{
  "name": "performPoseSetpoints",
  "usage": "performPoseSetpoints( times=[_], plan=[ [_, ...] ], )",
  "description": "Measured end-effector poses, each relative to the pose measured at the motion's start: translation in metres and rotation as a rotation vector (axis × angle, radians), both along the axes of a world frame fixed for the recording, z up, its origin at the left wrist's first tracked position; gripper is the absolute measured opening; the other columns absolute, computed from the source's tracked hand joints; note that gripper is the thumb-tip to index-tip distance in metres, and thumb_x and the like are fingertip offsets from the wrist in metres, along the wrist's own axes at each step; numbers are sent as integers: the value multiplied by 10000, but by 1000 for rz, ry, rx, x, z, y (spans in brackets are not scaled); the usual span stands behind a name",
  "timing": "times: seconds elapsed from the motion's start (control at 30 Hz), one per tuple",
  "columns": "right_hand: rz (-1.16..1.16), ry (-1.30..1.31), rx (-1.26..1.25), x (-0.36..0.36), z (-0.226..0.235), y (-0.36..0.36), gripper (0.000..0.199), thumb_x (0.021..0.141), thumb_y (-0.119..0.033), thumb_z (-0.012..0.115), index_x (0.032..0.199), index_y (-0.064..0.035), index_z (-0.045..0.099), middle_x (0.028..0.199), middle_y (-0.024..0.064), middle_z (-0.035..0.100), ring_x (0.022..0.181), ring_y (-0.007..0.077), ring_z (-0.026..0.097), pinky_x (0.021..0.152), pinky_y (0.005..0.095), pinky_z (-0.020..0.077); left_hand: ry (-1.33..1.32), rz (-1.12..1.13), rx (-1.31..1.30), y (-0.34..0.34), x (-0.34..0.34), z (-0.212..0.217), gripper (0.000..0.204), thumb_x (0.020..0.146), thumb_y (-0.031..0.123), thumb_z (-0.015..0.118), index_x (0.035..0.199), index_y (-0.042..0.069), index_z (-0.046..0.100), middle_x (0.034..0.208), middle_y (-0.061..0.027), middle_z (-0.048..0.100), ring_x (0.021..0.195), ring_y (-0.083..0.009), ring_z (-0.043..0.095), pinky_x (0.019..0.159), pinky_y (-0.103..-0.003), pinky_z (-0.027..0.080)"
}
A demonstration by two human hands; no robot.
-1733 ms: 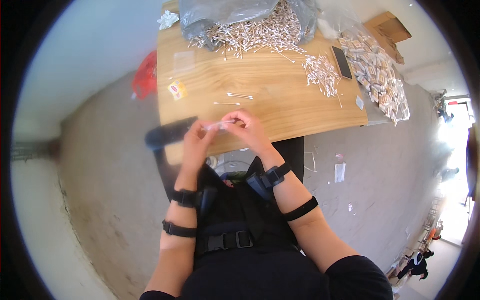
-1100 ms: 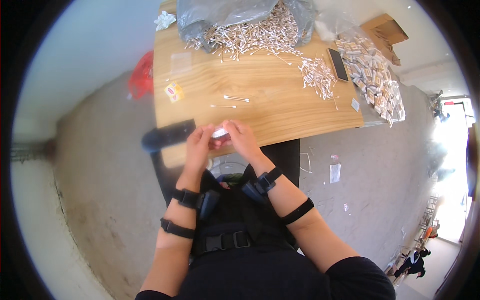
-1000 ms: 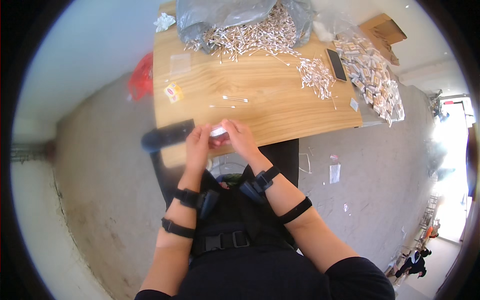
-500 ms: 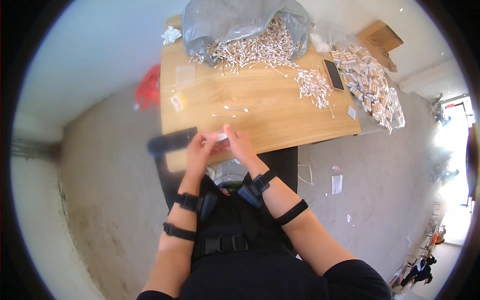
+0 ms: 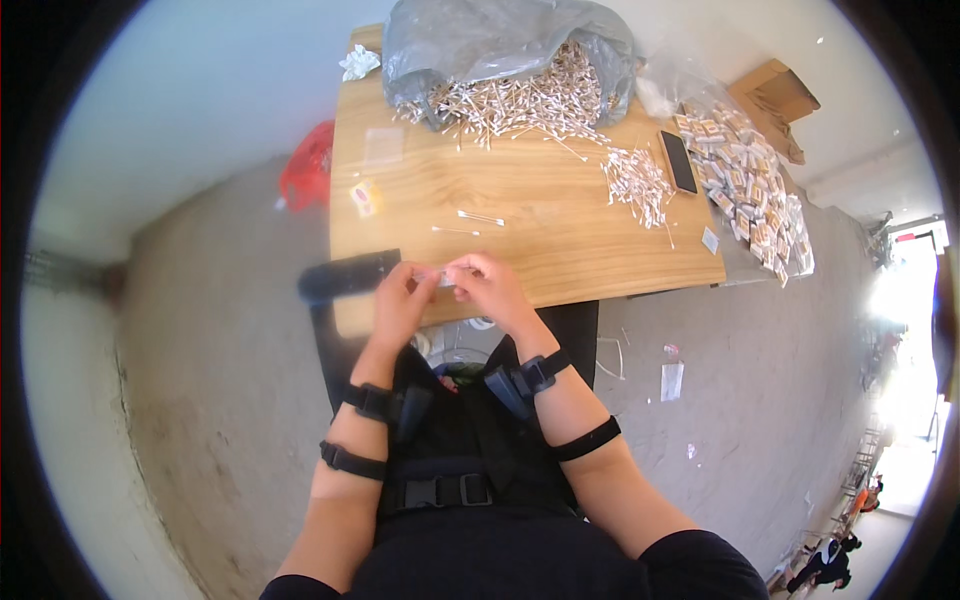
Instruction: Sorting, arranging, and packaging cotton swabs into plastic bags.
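Close together over the table's near edge, my left hand [image 5: 398,303] and my right hand [image 5: 496,294] pinch a small whitish packet [image 5: 446,279] between thumbs and fingers. Most of it is hidden by the fingers, and its contents cannot be made out. Just beyond them on the wooden table [image 5: 560,240] lie a few loose cotton swabs [image 5: 481,217]. A yellow-and-white packet [image 5: 365,198] and a clear plastic piece [image 5: 383,146] lie farther left. A small heap of cotton swabs [image 5: 637,186] sits to the right.
A large grey plastic bag [image 5: 480,40] spills cotton swabs at the table's far side. Right of a phone [image 5: 678,162] lie many small filled packs [image 5: 745,185], with a cardboard box [image 5: 775,95] behind. A dark object [image 5: 350,277] lies at the left edge, near a red bag [image 5: 308,172].
My right fingers have curled in around the packet, and less of it shows. The view has shifted slightly; the things on the table stay in place.
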State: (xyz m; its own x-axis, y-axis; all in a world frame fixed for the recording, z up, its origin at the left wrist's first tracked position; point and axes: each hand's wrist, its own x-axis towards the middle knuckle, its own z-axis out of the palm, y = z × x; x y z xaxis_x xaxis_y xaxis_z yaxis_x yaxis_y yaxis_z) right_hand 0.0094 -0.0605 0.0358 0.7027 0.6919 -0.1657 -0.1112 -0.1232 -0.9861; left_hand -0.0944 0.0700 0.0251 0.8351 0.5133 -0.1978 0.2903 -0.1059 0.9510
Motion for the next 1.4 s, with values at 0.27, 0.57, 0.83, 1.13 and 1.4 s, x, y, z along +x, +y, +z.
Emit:
performPoseSetpoints(
  times=[0.27,0.57,0.83,1.13,1.4],
  plan=[
    [-3,317,-124,10,0,10,226,892,-221,578,904,-6,648,732,20,592,634,99,576,599,243,498,-179,47,102,-7,-1,14,128,894,84,608,983,-4,580,838,-53,579,676,-103,592,628,-242,497],
    [-49,504,-24,5,8,9,189,893,-190,579,901,-12,643,823,52,589,700,162,601,641,300,513,-139,-34,276,-6,-2,14,181,819,42,690,979,-16,630,848,-64,658,654,-102,613,607,-242,494],
    [185,-966,-248,-3,29,4,234,778,-36,613,1007,-77,640,944,101,555,792,298,587,700,375,485,-83,-40,70,-2,-7,-6,237,823,56,686,1049,-9,658,877,-59,669,617,-90,592,585,-227,472],
    [136,143,-14,19,15,-11,224,848,-117,662,1057,-62,604,1032,33,617,853,144,610,741,275,491,-211,149,544,8,-16,26,421,750,113,756,1131,10,607,950,-63,612,737,-122,504,725,-256,447],
    [280,603,150,-7,7,-11,351,900,-172,632,1224,-111,513,1121,21,597,998,136,615,844,281,506,-354,221,293,-23,-5,68,219,712,86,784,808,10,602,739,-52,537,681,-130,526,606,-255,416]
  ],
)
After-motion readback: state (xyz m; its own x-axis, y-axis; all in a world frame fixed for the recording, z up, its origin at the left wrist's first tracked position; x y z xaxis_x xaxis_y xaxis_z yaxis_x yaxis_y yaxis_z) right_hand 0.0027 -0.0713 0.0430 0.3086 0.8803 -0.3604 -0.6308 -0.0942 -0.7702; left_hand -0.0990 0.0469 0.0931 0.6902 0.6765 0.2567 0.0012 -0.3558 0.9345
